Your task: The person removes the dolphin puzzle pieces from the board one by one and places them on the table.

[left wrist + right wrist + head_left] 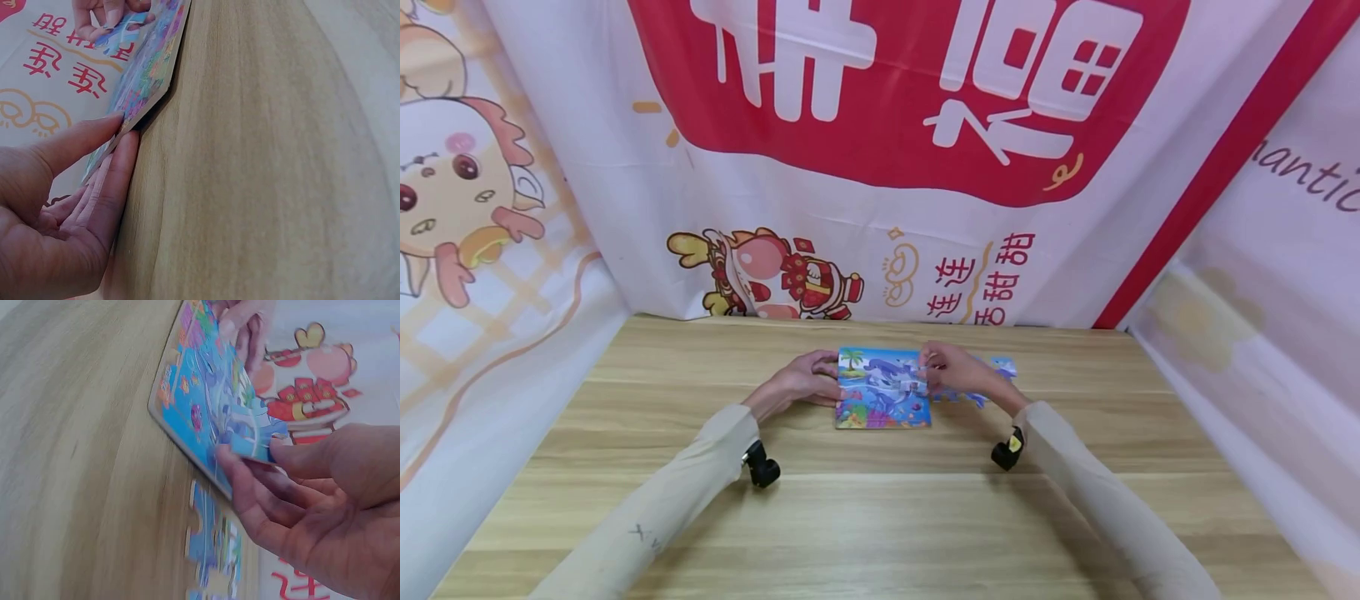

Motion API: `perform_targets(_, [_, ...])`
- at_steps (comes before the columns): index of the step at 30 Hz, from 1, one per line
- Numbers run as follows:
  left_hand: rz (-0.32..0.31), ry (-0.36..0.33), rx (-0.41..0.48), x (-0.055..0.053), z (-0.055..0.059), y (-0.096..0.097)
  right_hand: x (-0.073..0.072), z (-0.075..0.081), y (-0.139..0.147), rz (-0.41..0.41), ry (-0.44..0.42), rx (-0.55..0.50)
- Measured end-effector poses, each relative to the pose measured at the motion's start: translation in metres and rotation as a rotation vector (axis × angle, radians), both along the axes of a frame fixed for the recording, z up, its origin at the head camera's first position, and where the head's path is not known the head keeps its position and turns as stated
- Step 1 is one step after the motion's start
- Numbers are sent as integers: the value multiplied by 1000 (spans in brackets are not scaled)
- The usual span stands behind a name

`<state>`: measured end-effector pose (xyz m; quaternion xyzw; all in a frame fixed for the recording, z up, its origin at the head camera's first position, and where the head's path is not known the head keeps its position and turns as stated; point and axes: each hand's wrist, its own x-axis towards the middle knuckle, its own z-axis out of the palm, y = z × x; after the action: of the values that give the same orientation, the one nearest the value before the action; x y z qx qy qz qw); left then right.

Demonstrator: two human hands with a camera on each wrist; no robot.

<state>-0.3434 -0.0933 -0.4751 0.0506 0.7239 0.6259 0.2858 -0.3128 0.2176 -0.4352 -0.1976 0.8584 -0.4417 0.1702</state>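
Observation:
A colourful sea-scene puzzle board (pixel 880 412) with dolphins and a palm tree lies on the wooden table. My left hand (pixel 808 379) pinches its left edge, thumb on top and fingers underneath, as the left wrist view shows (pixel 69 206). Above the board's right part, my right hand (pixel 955 369) pinches a blue puzzle piece (pixel 250 428) between thumb and fingers. In the right wrist view the piece is tilted over the board's picture, with part of its underside hidden by the fingers of the right hand (pixel 331 487).
Several loose puzzle pieces (pixel 209 544) lie on the table to the right of the board, partly behind the right forearm. The wooden table (pixel 880 517) meets a printed cloth backdrop (pixel 880 217) at its far edge, with cloth walls at both sides.

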Motion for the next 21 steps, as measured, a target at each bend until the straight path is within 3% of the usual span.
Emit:
perform_targets(6, [-11, 3, 25, 2, -1, -1, 4, 2, 35, -125, 9, -56])
perform_targets(15, [-15, 22, 11, 1, -1, -3, 11, 4, 98, -266, 3, 27])
perform_targets(21, [-28, 7, 26, 3, -3, -3, 23, -1, 128, -343, -39, 10])
